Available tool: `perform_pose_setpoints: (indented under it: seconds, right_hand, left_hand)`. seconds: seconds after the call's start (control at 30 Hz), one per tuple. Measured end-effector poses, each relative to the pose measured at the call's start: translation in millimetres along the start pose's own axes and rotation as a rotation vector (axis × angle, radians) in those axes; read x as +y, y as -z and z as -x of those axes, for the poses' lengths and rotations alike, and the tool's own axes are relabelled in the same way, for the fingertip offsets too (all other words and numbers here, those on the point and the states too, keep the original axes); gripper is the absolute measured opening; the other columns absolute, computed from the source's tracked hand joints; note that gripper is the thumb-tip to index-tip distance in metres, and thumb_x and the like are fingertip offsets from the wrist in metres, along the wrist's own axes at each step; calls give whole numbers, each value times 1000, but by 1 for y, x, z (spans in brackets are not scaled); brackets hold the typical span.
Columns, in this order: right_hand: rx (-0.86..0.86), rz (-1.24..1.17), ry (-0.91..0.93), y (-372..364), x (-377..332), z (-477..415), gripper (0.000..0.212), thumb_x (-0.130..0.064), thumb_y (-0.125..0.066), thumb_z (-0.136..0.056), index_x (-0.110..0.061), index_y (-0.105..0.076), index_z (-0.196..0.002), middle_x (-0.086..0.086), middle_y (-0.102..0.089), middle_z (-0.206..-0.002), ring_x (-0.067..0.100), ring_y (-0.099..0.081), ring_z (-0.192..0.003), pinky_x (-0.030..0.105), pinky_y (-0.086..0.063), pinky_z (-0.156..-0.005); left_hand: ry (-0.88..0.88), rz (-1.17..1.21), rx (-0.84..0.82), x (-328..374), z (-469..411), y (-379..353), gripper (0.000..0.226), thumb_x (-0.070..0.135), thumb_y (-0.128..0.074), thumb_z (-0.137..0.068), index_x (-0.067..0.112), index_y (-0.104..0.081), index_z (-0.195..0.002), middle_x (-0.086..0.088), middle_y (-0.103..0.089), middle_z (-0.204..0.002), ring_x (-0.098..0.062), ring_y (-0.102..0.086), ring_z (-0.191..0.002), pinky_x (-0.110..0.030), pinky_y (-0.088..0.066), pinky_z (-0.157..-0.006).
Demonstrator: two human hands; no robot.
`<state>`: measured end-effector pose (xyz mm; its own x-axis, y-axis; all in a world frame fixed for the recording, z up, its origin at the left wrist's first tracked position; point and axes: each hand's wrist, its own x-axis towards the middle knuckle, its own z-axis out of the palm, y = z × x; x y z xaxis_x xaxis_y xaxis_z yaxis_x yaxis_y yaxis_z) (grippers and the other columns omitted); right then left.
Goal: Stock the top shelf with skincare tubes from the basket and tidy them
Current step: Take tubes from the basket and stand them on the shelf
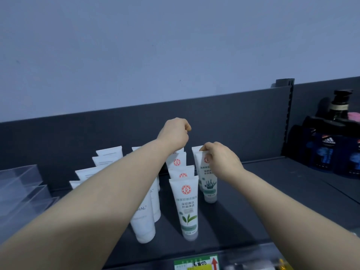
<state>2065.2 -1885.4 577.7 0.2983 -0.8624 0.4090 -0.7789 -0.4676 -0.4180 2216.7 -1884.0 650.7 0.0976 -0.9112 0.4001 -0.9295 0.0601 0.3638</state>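
Several white skincare tubes stand cap-down in rows on the dark top shelf [272,191]. A row with red logos and a green leaf has its front tube [186,207] near the shelf edge. To its right stands a tube with a dark seaweed print [209,182]; my right hand [220,158] pinches its top edge. My left hand [175,135] reaches over the back of the red-logo row with fingers closed; what it holds is hidden. Plain white tubes [145,223] stand at the left, partly behind my left forearm. The basket is not in view.
Clear acrylic boxes [21,191] sit at the shelf's left end. Dark boxed products [329,154] and a black pump bottle [340,106] stand past the divider post at the right. A price label [196,264] hangs on the front rail.
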Motion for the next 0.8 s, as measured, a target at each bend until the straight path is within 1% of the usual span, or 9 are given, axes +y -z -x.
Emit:
perform_pose_setpoints:
  seconds: [0.1,0.27,0.43,0.53,0.6,0.67,0.8]
  right_hand:
    - [-9,13,3,-2,-2,1,32,-9,-40,-91,-23,-53,-117,1,-53,-108,25,-52,-103,36,-44,-74]
    - [-6,26,35,3,-1,12,38,-10,-41,-92,-22,-47,-129,2,-49,-125,24,-44,-116,39,-44,-83]
    - [22,54,65,21,5,27,45,-18,-47,-94,-22,-37,-137,2,-43,-136,25,-40,-121,39,-39,-91]
    - [36,154,118,35,15,46,44,-20,-47,-94,-21,-38,-137,1,-39,-140,25,-37,-125,39,-35,-93]
    - [26,201,180,46,25,63,41,-25,-46,-95,-20,-40,-135,1,-37,-141,26,-35,-127,41,-35,-96]
    - [1,226,246,58,36,84,40,-27,-46,-95,-18,-41,-133,3,-37,-141,27,-34,-129,42,-34,-96]
    - [-53,231,343,77,65,128,42,-28,-48,-95,-17,-41,-134,4,-37,-141,27,-34,-130,43,-35,-97]
  left_hand:
    - [-3,-1,3,-2,5,2,34,3,-44,-92,19,-64,-116,-1,-58,-124,-22,-58,-107,-37,-53,-89]
    - [2,-18,36,5,16,11,30,8,-46,-93,19,-63,-115,1,-58,-125,-21,-57,-109,-38,-52,-92]
    - [20,-76,57,28,42,21,31,9,-47,-94,19,-61,-120,0,-59,-126,-22,-58,-110,-40,-52,-92]
    - [15,-196,60,49,69,25,32,12,-46,-95,17,-59,-124,-2,-60,-125,-24,-58,-111,-40,-52,-90]
    - [4,-348,51,63,88,24,31,14,-45,-95,15,-58,-122,-5,-62,-120,-27,-59,-108,-40,-53,-86]
    - [20,-450,60,78,109,21,29,16,-47,-94,16,-58,-120,-6,-64,-117,-30,-60,-106,-38,-53,-81]
    - [90,-490,57,115,157,4,26,21,-53,-93,16,-59,-118,-7,-65,-115,-31,-60,-106,-41,-54,-83]
